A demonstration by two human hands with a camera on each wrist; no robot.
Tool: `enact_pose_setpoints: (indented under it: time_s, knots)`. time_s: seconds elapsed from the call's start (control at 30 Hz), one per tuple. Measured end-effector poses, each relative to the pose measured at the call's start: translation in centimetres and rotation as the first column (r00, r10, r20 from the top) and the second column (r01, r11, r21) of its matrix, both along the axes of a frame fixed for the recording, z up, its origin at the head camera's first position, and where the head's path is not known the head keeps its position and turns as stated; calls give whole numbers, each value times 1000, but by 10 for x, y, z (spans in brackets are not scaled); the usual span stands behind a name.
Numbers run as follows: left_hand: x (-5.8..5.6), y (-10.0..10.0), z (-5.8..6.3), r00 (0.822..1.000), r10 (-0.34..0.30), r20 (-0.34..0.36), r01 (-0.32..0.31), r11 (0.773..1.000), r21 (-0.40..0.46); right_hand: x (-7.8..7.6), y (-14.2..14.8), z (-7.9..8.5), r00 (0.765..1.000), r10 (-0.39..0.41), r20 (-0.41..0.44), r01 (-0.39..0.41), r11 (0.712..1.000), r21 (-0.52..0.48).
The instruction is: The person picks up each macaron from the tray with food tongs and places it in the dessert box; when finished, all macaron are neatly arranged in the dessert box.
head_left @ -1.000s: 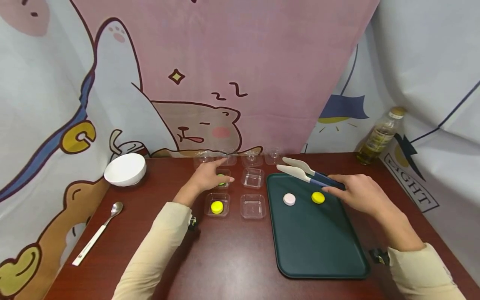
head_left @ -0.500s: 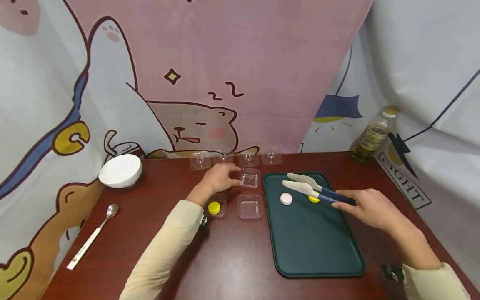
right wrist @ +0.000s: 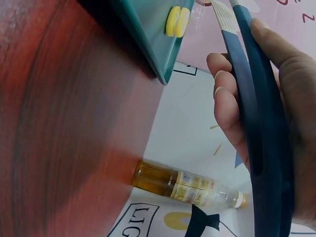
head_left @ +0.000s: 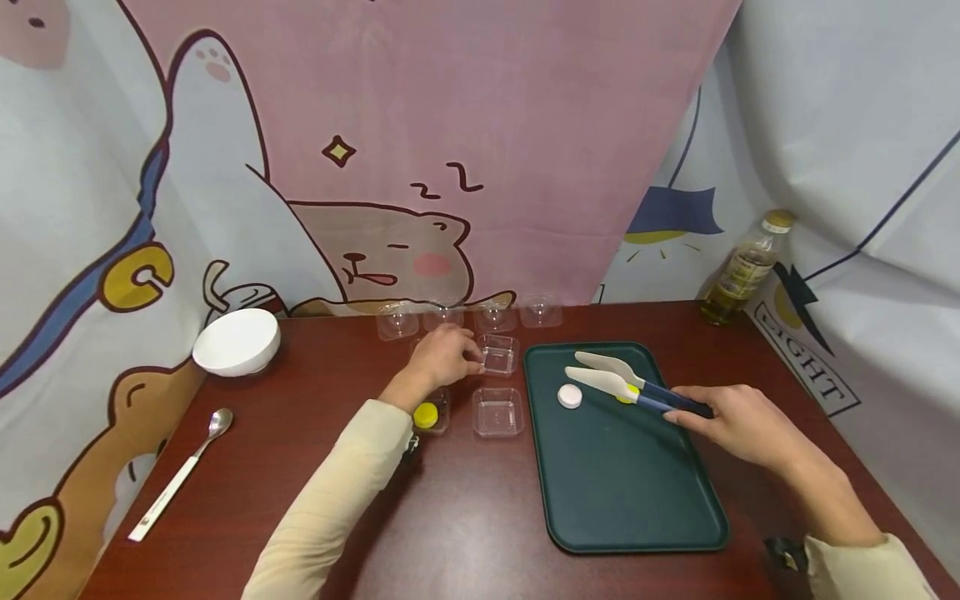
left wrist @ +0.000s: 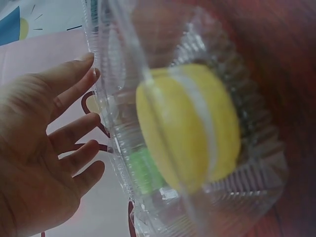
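My left hand (head_left: 446, 354) is over the back-left clear plastic box, fingers loosely bent and spread, fingertips at the near-left edge of the back-right box (head_left: 498, 355). A yellow macaron (left wrist: 187, 128) sits in the front-left box, with a green macaron (left wrist: 145, 170) behind it in the left wrist view; the hand hides the green one in the head view. My right hand (head_left: 742, 421) grips tongs (right wrist: 254, 98) with dark blue handles and cream tips, parted above the green tray (head_left: 637, 492). On the tray lie a pale pink macaron (head_left: 569, 396) and a yellow macaron (right wrist: 177, 21), partly behind the tongs.
Another clear box (head_left: 497, 412) stands left of the tray. Several clear domed lids (head_left: 495, 315) line the back edge. A white bowl (head_left: 237, 342) and a spoon (head_left: 180, 479) are at the left. An oil bottle (head_left: 742, 271) stands at the back right.
My left hand has moved right and slightly toward me, from the back-left box to beside the back-right one. The tongs have lowered, their tips now overlapping the tray's yellow macaron.
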State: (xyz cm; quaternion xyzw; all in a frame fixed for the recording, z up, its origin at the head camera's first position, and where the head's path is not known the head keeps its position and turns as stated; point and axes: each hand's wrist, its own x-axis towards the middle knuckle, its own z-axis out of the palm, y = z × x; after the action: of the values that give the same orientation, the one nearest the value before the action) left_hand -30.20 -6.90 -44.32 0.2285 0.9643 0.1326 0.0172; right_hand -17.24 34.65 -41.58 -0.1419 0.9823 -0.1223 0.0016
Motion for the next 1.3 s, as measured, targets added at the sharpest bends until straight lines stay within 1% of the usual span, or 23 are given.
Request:
enact_pose_setpoints:
  time_s: [0.1,0.37,0.43,0.57,0.7,0.9,1.07,1.3]
  knots:
    - [0,0,0,1000,10,-6,-10,1000,-2,0,-1,-1,1000,5,1,-5,1000,6]
    - [0,1,0,999,-15,-30,15,1000,2,2,-2,-3,1000,18,-23,-18,1000,4]
    - [0,0,0,1000,0,-30,0,1000,6,3,-2,-4,1000,18,-20,-18,1000,-3]
    - [-1,-1,0,998,61,-23,-60,998,12,5,-1,-6,1000,20,-13,-20,1000,-2]
    - [-1,-1,-1,994,105,7,-105,994,3,7,-1,-9,1000,19,-1,-19,1000,-1]
    - [-2,4,-1,991,126,48,-125,992,-16,10,0,-11,1000,30,-6,-30,1000,1]
    - [-3,4,0,991,124,54,-123,992,-24,10,-2,-12,999,45,-15,-45,999,2]
    - [-5,3,-2,989,133,66,-131,991,-37,10,-5,-11,999,37,-15,-37,999,8]
